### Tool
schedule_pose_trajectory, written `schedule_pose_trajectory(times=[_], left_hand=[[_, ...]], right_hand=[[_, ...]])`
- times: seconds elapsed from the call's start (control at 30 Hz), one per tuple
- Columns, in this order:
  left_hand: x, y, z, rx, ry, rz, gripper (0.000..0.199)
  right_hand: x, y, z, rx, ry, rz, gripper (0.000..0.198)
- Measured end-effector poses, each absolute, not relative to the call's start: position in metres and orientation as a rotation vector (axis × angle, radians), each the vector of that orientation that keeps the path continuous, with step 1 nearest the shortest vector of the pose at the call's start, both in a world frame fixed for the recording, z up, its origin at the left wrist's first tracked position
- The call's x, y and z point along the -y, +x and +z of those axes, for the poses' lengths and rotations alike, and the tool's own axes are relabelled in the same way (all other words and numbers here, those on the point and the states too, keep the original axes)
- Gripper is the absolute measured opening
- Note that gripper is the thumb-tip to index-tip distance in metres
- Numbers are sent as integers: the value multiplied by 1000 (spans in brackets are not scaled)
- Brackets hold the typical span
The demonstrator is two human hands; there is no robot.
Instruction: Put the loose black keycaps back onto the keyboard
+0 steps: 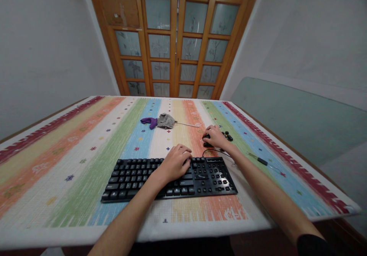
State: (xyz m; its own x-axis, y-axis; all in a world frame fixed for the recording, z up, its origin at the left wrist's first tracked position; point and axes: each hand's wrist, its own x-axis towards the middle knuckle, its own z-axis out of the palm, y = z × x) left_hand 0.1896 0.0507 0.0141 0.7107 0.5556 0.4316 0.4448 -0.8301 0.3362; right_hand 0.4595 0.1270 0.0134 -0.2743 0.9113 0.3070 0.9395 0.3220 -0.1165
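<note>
A black keyboard (pixel 134 179) lies near the front of the table, its right-hand section stripped of many keycaps so the bare switch mounts show. My left hand (pixel 177 161) rests on its upper middle, fingers stretched over the keys toward the right. Beyond the keyboard's top right corner, my right hand (pixel 215 137) reaches down to a small group of loose black keycaps (pixel 228 136). Thumb and fingers close around a black keycap (pixel 206 136) at the tabletop. Part of the group is hidden behind that hand.
A grey cloth (pixel 165 121) with a purple cloth (pixel 149 122) lies farther back, a thin metal rod (pixel 187 124) beside it. At right is a black-handled tool (pixel 262 161) with clear ends. The keyboard's cable (pixel 218 150) curves behind it. A striped tablecloth (pixel 86 172) covers the table.
</note>
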Motion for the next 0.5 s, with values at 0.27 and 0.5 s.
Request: schedule_pose_trajectory(times=[0.27,0.5], left_hand=[[-51,190,12,-803,2705,799,15],[-50,192,11,-794,2717,774,14]], right_hand=[[-73,438,29,2255,-1283,78,12],[-5,412,20,2314,-1029,251,16]])
